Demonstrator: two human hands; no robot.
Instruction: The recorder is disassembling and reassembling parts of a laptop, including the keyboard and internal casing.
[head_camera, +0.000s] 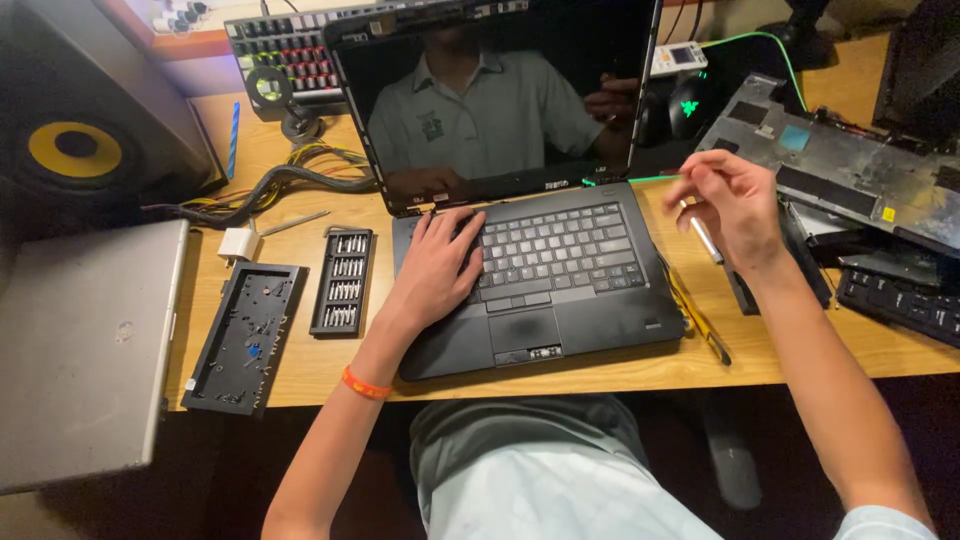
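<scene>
**Asker:** Laptop (540, 270) first, please. Where is it sitting?

**Describer:** It is lying open in the middle of a wooden worktop (300, 370), right in front of the seated person, with its dark screen tilting back and reflecting them. Everything else I am placing relative to that laptop.

**Asker:** What are the hands doing?

**Describer:** The left hand (437, 262) is resting flat on the upper left of the keyboard, fingers spread, clamped on nothing. The right hand (730, 205) is hovering just past the laptop's right edge, fingers curled around a slim silver screwdriver (704, 238).

**Asker:** What is lying around the laptop?

**Describer:** Just to its left, an open case of screwdriver bits (343, 280) is sitting, and further left a loose black plastic panel (243, 338). Against its right edge a yellow-handled tool (695, 318) is lying. Further right, a stripped laptop chassis (840, 165) is resting with its metal underside up.

**Asker:** Which step does this seem to be?

**Describer:** I am judging this as early disassembly: one hand is steadying the keyboard while the other is bringing the driver in. No part of this laptop is looking removed yet.

**Asker:** What is the next move calling for?

**Describer:** Probably bringing the driver tip onto a fastener or the keyboard's edge, keeping the base pinned so it is not sliding. I cannot tell which screw.
</scene>
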